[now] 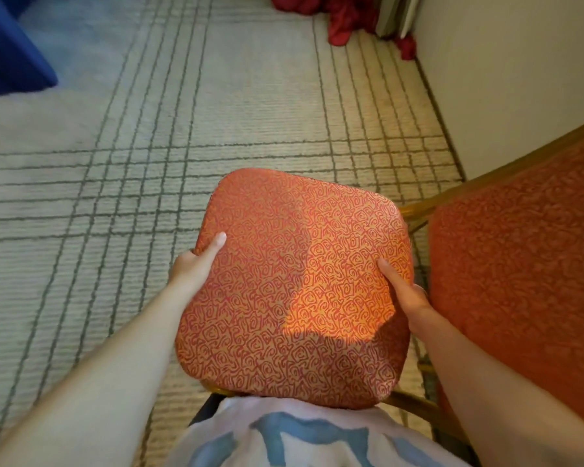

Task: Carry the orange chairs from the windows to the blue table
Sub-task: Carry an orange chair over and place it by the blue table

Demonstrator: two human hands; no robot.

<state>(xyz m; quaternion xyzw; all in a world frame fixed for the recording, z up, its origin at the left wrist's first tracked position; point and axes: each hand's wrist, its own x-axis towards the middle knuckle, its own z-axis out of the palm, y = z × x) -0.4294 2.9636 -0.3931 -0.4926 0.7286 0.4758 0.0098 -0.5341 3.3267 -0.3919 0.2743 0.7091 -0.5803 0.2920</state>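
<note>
I note left hand [196, 261] and right hand [406, 294] gripping opposite edges of the orange chair [294, 281] seat, thumbs on top, fingers wrapped underneath. A second chair [520, 251] stands just beside.

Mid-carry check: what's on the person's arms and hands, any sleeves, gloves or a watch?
Both forearms are bare right to the frame's edge: no sleeves show. The left hand and right hand wear no gloves, and neither wrist has a watch or band. Most fingers are hidden, so rings cannot be told. The shirt below is white with light blue markings.
</note>
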